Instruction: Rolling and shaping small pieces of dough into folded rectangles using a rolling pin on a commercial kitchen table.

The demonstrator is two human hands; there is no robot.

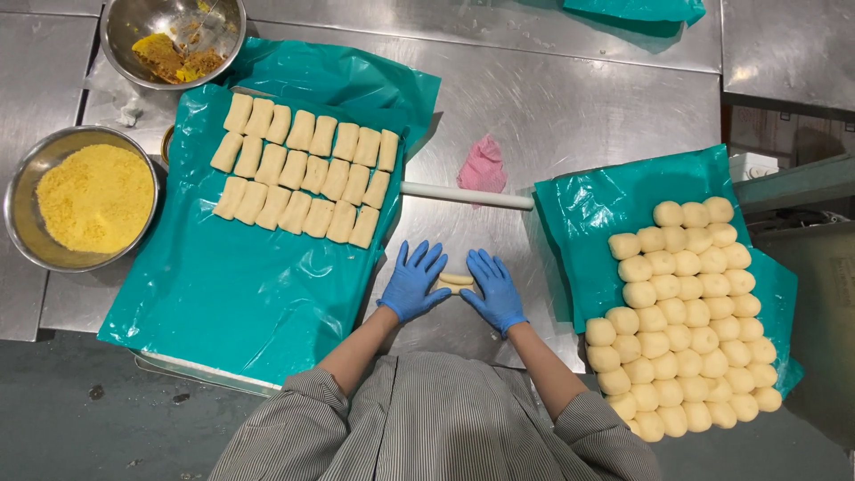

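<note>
— So, where is the piece being worked?

— On the bare steel counter point(570, 107), a small pale oblong dough piece point(456, 281) lies between the blue-gloved left hand point(411, 283) and right hand point(495, 292), near the person.

— How do the hands sit?

— Both flat, fingers spread, flanking it; probably just touching its ends, though that is hard to see. Even, light pressure from both sides would suit, matching the shaped dough bars point(305, 169) at far left.

The steel counter point(570, 107) carries two teal sheets point(240, 294) point(597, 214), two bowls point(27, 178) point(125, 27), a white rolling pin point(468, 196), a pink cloth point(484, 167) and a dough piece point(456, 281).
</note>
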